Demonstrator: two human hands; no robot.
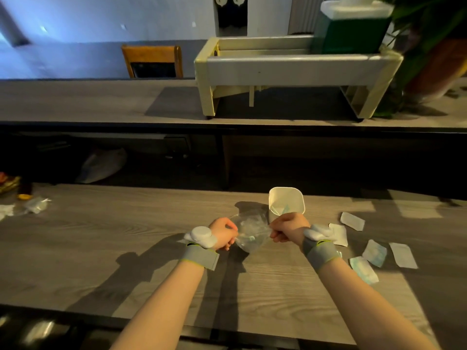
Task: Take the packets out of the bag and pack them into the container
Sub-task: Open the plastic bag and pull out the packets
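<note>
Bag (252, 232): clear plastic, just before the container (286, 201).
Left hand (223, 233): fingers gripping bag.
Right hand (288, 228): fingers gripping bag.
Packets (374, 252): loose on desk (126, 236), right of container.

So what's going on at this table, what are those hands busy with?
A person is holding a clear plastic bag between the left hand and the right hand, each closed on one side of it. Just behind stands a white container with something pale already inside. Several flat packets lie loose on the table to the right.
</note>
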